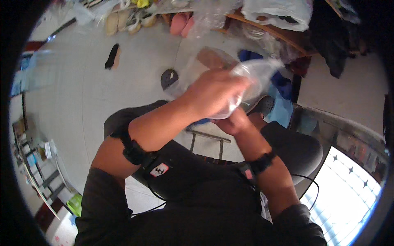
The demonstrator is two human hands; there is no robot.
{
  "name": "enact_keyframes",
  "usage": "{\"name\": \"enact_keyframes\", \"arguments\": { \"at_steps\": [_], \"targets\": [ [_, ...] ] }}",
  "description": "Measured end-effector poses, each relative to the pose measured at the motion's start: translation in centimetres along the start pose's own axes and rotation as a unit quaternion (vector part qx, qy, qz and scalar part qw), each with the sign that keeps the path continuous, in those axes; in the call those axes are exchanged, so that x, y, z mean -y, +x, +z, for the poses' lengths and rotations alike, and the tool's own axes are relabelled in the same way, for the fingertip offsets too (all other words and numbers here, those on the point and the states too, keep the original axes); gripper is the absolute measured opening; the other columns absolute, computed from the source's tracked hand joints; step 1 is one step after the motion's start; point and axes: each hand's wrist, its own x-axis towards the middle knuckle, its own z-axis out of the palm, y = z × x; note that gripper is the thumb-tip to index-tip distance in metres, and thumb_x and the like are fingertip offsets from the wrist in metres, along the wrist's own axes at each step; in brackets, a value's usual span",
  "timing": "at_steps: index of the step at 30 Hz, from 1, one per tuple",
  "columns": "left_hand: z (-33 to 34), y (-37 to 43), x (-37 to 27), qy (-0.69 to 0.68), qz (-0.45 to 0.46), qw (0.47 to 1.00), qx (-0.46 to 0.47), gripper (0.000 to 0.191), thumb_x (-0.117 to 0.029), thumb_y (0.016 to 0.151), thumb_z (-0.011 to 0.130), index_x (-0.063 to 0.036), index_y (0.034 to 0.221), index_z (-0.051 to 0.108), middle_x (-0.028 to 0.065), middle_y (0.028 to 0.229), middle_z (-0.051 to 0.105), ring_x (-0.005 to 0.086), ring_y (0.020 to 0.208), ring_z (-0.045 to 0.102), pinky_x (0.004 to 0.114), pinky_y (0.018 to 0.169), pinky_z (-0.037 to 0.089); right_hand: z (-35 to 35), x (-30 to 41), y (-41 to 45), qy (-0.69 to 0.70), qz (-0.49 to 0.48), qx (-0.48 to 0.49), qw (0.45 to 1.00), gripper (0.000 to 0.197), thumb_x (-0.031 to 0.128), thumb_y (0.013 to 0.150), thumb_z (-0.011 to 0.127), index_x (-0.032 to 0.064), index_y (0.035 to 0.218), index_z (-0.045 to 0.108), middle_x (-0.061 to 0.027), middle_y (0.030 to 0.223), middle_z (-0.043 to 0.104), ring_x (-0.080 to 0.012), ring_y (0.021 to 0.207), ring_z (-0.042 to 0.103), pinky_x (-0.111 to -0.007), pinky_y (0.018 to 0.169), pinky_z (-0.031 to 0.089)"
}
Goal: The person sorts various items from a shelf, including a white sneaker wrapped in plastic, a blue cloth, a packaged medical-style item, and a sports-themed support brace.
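Observation:
My left hand [218, 89] is closed on a clear plastic bag [260, 69], which bulges out past the fingers to the upper right. Below it, my right hand [232, 123] is curled at the bag's lower edge, its fingertips partly hidden by the plastic. Motion blurs both hands and the bag. A blue item [200, 121] shows in part beneath my left forearm; its kind is unclear. Behind the bag lies a brownish, blurred object [214, 57], partly covered by plastic.
Blue slippers [281, 86] lie beyond the bag, by a light blue sheet [280, 107]. A black insole-shaped piece [111, 57] is on the floor [67, 92]. Pink footwear [180, 24] and tan shoes [117, 23] line the far side. A metal frame [209, 135] stands between my legs.

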Motion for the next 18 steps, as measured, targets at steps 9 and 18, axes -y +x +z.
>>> {"name": "enact_keyframes", "arguments": {
  "at_steps": [9, 18],
  "targets": [
    [-0.2, -0.5, 2.4, 0.271, 0.037, 0.961, 0.038, 0.031, -0.025, 0.085, 0.056, 0.0026, 0.073, 0.061, 0.0226, 0.079, 0.063, 0.0414, 0.08, 0.062, 0.047, 0.075, 0.048, -1.1, 12.3, -10.0, -0.354, -0.007, -0.161, 0.921, 0.066, 0.006, 0.07, 0.069, -0.0037, 0.132, 0.048, -0.0122, 0.119, 0.061, -0.0242, 0.106, 0.061, -0.036, 0.097, 0.046],
    [3.9, -4.5, -0.2, 0.137, 0.259, 0.956, 0.013, 0.02, -0.014, 0.081, 0.065, -0.0019, 0.071, 0.053, 0.0101, 0.078, 0.049, 0.0273, 0.072, 0.057, 0.039, 0.066, 0.049, 3.6, 8.1, -5.9, -0.603, -0.158, -0.009, 0.782, 0.06, 0.006, 0.07, 0.061, 0.0023, 0.129, 0.052, -0.0107, 0.127, 0.054, -0.0262, 0.122, 0.05, -0.038, 0.107, 0.036]
  ]
}}
